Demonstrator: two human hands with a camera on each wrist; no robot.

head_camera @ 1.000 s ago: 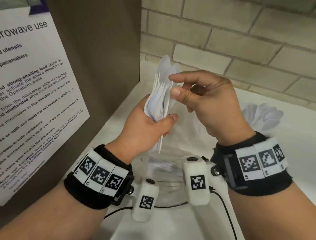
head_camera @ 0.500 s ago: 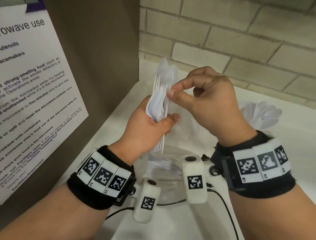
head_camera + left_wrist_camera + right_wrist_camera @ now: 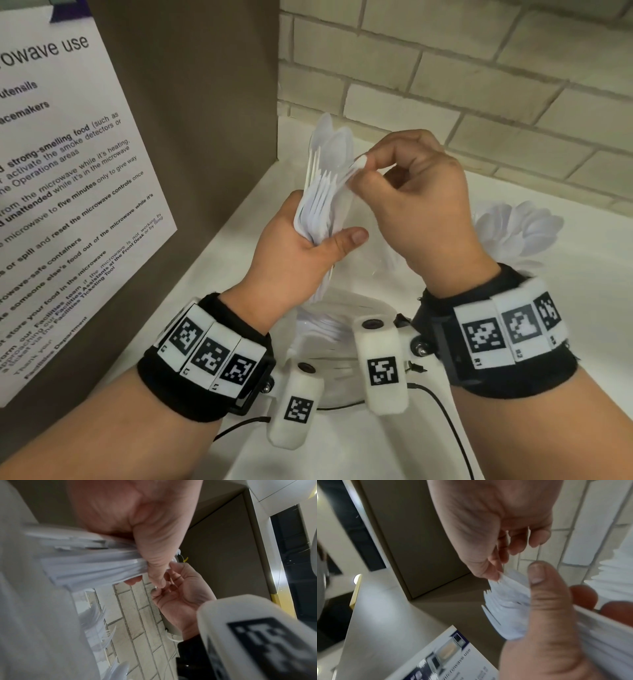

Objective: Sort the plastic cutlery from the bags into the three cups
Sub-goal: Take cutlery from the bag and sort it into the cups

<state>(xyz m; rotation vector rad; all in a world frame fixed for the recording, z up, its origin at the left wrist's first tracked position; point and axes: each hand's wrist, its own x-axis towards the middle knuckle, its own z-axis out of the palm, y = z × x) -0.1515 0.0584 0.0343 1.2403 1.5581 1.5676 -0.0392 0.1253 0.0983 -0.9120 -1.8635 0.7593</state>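
gripping the bundle of white cutlery [image 3: 320, 205] in my left hand [image 3: 294, 253], my right hand [image 3: 411, 202] pinched what looked like one fork's tip [image 3: 358, 164].

I see a white counter [image 3: 565, 308] meeting the brick wall [image 3: 479, 85]. A cup of white spoons [image 3: 520, 229] stands on it at right.

Bundle of cutlery [image 3: 322, 202]: upright above the bench [image 3: 582, 308], between both hands. Left hand [image 3: 291, 260]: round its lower part. Right hand [image 3: 421, 205]: at one piece's top. Cup of spoons [image 3: 520, 229]: toward right rear, by brick wall [image 3: 479, 85]. Notice [image 3: 68, 188]: left-side panel.
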